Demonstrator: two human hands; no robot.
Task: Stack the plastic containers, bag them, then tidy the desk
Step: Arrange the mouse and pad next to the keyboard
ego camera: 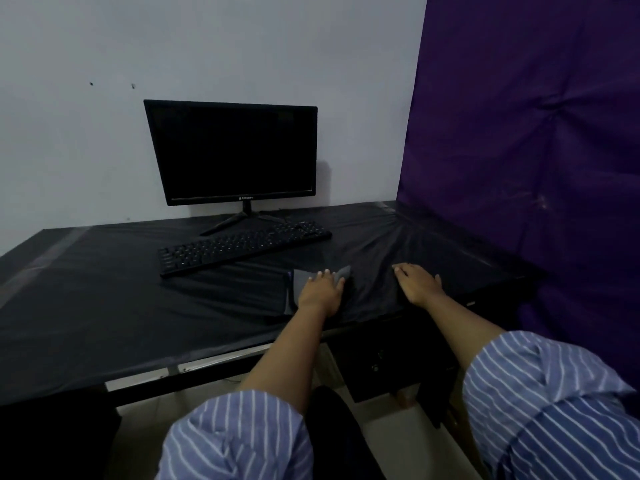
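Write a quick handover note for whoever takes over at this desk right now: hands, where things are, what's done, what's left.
Left hand: flat, palm down on a grey cloth near the desk's front edge.
Right hand: flat and empty on the black desk cover.
Keyboard lies at an angle in front of the monitor.
No plastic containers or bag in view, so that part seems finished, though I cannot confirm it.
Left: probably finish wiping, put the cloth away, maybe straighten the keyboard.

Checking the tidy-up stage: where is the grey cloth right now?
In the head view the grey cloth lies flat under the left hand, near the desk's front edge, just in front of the keyboard's right half.
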